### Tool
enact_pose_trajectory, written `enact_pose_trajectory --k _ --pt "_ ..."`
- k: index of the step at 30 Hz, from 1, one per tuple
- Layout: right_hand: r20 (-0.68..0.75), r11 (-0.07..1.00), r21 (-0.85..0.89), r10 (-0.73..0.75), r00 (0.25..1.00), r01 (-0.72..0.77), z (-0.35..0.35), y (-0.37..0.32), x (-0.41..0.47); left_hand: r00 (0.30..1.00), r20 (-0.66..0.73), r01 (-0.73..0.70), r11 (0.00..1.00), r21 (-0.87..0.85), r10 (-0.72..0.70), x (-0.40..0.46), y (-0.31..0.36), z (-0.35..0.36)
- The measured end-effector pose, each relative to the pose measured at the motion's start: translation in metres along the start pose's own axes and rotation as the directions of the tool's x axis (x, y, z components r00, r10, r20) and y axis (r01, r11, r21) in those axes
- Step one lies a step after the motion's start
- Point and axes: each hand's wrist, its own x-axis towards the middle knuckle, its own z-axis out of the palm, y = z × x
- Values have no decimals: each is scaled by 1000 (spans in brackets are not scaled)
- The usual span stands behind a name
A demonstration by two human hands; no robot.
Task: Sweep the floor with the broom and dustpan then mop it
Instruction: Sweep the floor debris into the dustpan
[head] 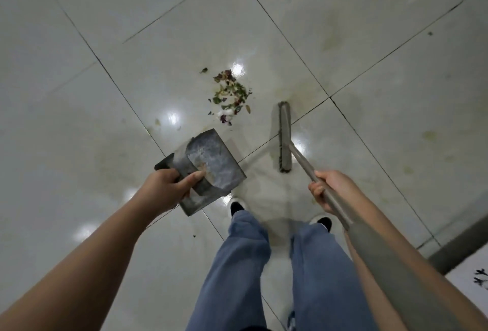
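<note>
A small pile of leaves, petals and white scraps (231, 94) lies on the pale tiled floor (132, 40). My left hand (169, 188) grips the back edge of a grey dusty dustpan (211, 164), held tilted above the floor just near of the pile. My right hand (328, 189) is closed around the grey broom handle (369, 246). The broom head (285, 136) rests on the floor to the right of the pile, a short gap from it. No mop is in view.
My legs in blue jeans (264, 264) and dark shoes (237, 208) stand just below the dustpan and broom. Yellowish stains mark the tiles (429, 135) on the right. A grey ledge or wall base (459, 248) runs along the lower right corner.
</note>
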Motion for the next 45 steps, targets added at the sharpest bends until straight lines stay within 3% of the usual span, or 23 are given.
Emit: enact_pose_trajectory --k 3,5,11,16,24,33,39,45 --pt "-64 997 -65 -40 997 36 29 3 15 1000 -7 -7 1000 9 7 3 -7 -10" --pt "-29 996 -72 -46 999 44 45 -2 19 1000 -28 -5 1000 8 5 9 -7 -13" --pt "149 988 150 -55 987 33 57 -34 6 998 -63 -26 999 -34 24 18 21 -35" --pt "75 990 42 -136 988 133 62 -70 -29 998 -23 -60 990 -130 58 25 84 -53" --pt "-29 975 -74 -213 977 210 26 -147 -67 987 79 -136 987 -82 143 30 191 -37" --pt "-37 972 56 -228 973 229 -10 -213 -99 954 64 -292 956 -11 292 41 289 -35" --pt "-79 952 143 -261 962 270 10 -206 -109 940 97 -327 945 -21 328 57 311 -66" --pt "-160 916 260 -272 949 306 75 -142 -117 899 176 -395 917 -66 400 71 283 -146"
